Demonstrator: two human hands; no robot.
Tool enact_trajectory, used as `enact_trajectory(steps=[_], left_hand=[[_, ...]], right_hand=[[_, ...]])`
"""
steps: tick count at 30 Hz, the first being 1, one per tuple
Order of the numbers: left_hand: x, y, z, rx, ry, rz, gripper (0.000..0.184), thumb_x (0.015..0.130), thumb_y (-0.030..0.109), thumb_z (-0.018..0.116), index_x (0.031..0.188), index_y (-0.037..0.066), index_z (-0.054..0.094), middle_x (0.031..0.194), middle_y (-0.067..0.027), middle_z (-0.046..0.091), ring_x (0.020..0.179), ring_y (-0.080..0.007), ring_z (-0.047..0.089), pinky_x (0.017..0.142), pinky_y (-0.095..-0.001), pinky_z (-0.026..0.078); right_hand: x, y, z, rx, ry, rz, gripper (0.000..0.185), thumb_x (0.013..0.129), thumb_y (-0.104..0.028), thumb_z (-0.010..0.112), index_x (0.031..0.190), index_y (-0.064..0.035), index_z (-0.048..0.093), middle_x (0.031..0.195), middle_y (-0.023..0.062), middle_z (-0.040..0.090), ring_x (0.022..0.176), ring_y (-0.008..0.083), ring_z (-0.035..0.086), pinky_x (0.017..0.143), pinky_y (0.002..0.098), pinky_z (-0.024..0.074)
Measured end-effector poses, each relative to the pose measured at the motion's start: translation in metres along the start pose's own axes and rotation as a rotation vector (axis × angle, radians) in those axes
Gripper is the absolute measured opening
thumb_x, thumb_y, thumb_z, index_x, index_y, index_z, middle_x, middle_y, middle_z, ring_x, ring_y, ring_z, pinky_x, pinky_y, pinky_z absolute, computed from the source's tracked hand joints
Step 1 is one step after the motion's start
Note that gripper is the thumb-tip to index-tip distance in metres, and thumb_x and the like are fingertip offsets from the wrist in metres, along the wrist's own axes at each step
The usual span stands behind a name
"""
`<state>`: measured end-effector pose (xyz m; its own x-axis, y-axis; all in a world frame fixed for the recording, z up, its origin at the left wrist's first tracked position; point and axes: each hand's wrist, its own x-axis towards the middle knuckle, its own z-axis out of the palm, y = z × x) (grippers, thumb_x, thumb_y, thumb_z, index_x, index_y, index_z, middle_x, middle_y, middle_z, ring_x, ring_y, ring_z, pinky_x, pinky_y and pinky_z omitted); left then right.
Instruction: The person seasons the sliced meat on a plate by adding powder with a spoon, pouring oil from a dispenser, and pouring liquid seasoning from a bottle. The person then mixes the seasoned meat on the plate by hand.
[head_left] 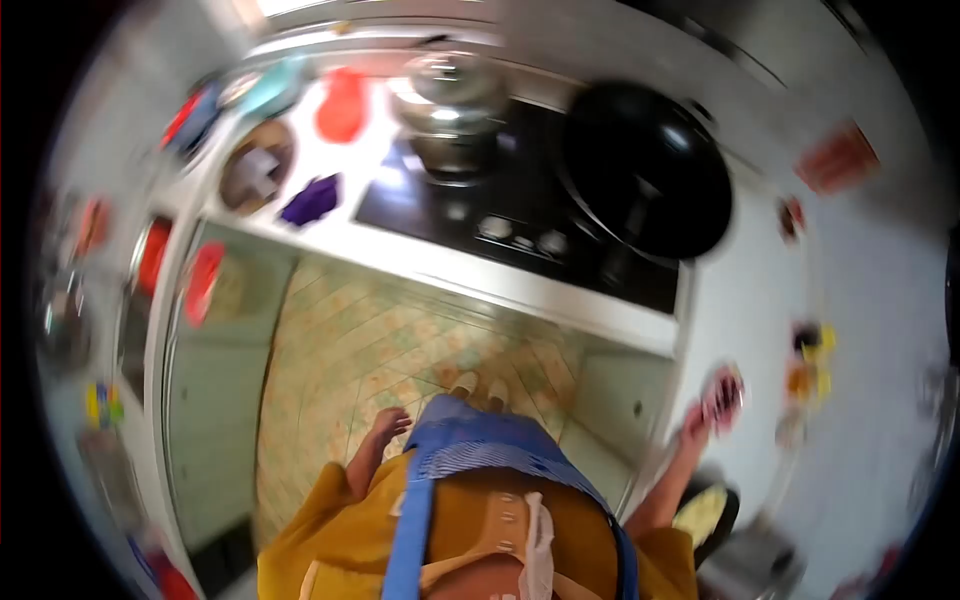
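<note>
My left hand (392, 422) hangs over the tiled floor beside the blue apron (480, 445), holding nothing, its fingers loosely apart. Out over the white counter on the right, my right hand (696, 424) grips the near edge of a small pink dish (722, 397). Dark red and pale pieces show in the dish, too blurred to name. Close to my right forearm lies a dark oval plate or pan with something pale yellow (703, 515) in it.
A black wok (640, 160) and a lidded steel pot (450, 110) stand on the black stove (420, 200). On the left counter are a purple cloth (312, 201), a red item (342, 105) and a round brown board (240, 180). Small bottles or packets (805, 380) line the right wall.
</note>
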<state>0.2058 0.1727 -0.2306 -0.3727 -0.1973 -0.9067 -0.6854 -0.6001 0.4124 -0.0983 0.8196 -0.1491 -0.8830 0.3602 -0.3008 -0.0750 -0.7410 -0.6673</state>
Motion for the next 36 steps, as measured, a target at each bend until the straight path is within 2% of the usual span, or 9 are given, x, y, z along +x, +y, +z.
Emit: enact_trajectory(steps=[4, 6, 9, 15, 18, 25, 27, 32, 36], left_hand=[[-0.015, 0.023, 0.048, 0.022, 0.031, 0.106, 0.020, 0.081, 0.015, 0.055, 0.100, 0.008, 0.055, 0.084, -0.0051, 0.061, 0.075, -0.0157, 0.061, 0.058, -0.0274, 0.047], [-0.022, 0.036, 0.060, 0.086, 0.028, 0.128, 0.020, 0.081, 0.014, 0.056, 0.099, 0.007, 0.055, 0.085, -0.0038, 0.061, 0.076, -0.0147, 0.060, 0.058, -0.0256, 0.047], [-0.023, 0.038, 0.060, -0.073, -0.029, 0.241, 0.021, 0.081, 0.013, 0.056, 0.101, 0.007, 0.056, 0.087, -0.0039, 0.061, 0.076, -0.0146, 0.060, 0.059, -0.0246, 0.047], [-0.027, 0.052, 0.027, -0.134, -0.025, 0.270, 0.025, 0.079, 0.003, 0.057, 0.104, 0.005, 0.055, 0.089, -0.0038, 0.061, 0.075, -0.0142, 0.062, 0.055, -0.0216, 0.044], [-0.029, 0.068, -0.003, -0.131, -0.095, 0.315, 0.025, 0.081, 0.005, 0.055, 0.106, 0.005, 0.054, 0.090, -0.0042, 0.061, 0.076, -0.0141, 0.062, 0.058, -0.0207, 0.045], [-0.032, 0.109, -0.107, -0.056, -0.206, 0.513, 0.032, 0.079, 0.008, 0.055, 0.111, 0.004, 0.054, 0.100, -0.0055, 0.060, 0.085, -0.0116, 0.058, 0.071, -0.0240, 0.046], [-0.040, 0.134, -0.129, 0.118, -0.144, 0.751, 0.033, 0.079, 0.008, 0.054, 0.112, 0.004, 0.054, 0.101, -0.0054, 0.060, 0.087, -0.0125, 0.057, 0.076, -0.0260, 0.046], [-0.083, 0.273, -0.138, 0.454, 0.099, 1.023, 0.037, 0.079, 0.007, 0.053, 0.116, 0.004, 0.051, 0.108, -0.0099, 0.055, 0.099, -0.0206, 0.055, 0.087, -0.0304, 0.043], [-0.051, 0.389, -0.128, 0.866, 0.383, 1.500, 0.047, 0.073, 0.001, 0.050, 0.119, 0.006, 0.047, 0.118, -0.0154, 0.047, 0.110, -0.0320, 0.046, 0.091, -0.0389, 0.040]], right_hand=[[0.003, -0.018, -0.013, 0.045, -0.274, 0.114, 0.032, 0.075, 0.000, 0.061, 0.106, -0.0031, 0.055, 0.099, 0.0069, 0.060, 0.090, 0.0183, 0.056, 0.086, 0.0296, 0.0474], [0.023, -0.013, -0.048, 0.048, -0.149, 0.065, 0.035, 0.076, -0.002, 0.061, 0.110, 0.0006, 0.053, 0.109, 0.0081, 0.057, 0.097, 0.0179, 0.053, 0.090, 0.0295, 0.0442], [-0.011, 0.006, -0.020, -0.163, -0.210, -0.058, 0.023, 0.083, -0.010, 0.054, 0.103, 0.0021, 0.055, 0.096, 0.0070, 0.059, 0.086, 0.0174, 0.056, 0.081, 0.0260, 0.0468], [-0.132, 0.059, 0.107, -0.367, -0.048, 0.134, 0.034, 0.083, -0.025, 0.057, 0.104, 0.0014, 0.056, 0.092, 0.0098, 0.061, 0.083, 0.0162, 0.057, 0.079, 0.0261, 0.0471], [-0.179, 0.092, 0.149, -0.622, -0.094, 0.074, 0.030, 0.080, -0.019, 0.058, 0.105, -0.0006, 0.056, 0.093, 0.0078, 0.060, 0.081, 0.0145, 0.056, 0.074, 0.0266, 0.0475], [-0.273, 0.251, 0.276, -0.541, -0.313, 0.392, 0.029, 0.080, -0.013, 0.058, 0.107, -0.0022, 0.054, 0.099, 0.0044, 0.058, 0.085, 0.0122, 0.053, 0.077, 0.0242, 0.0437], [-0.291, 0.294, 0.304, -0.466, -0.397, 0.471, 0.030, 0.079, -0.008, 0.058, 0.108, -0.0009, 0.051, 0.100, 0.0050, 0.057, 0.084, 0.0135, 0.056, 0.068, 0.0264, 0.0487], [-0.345, 0.345, 0.377, -0.522, -0.523, 0.608, 0.035, 0.082, -0.007, 0.056, 0.115, -0.0045, 0.048, 0.104, 0.0069, 0.058, 0.085, 0.0147, 0.060, 0.070, 0.0272, 0.0548], [-0.357, 0.368, 0.410, -0.623, -0.600, 0.630, 0.033, 0.082, -0.007, 0.054, 0.113, 0.0003, 0.048, 0.100, 0.0093, 0.061, 0.084, 0.0169, 0.063, 0.071, 0.0285, 0.0553]])
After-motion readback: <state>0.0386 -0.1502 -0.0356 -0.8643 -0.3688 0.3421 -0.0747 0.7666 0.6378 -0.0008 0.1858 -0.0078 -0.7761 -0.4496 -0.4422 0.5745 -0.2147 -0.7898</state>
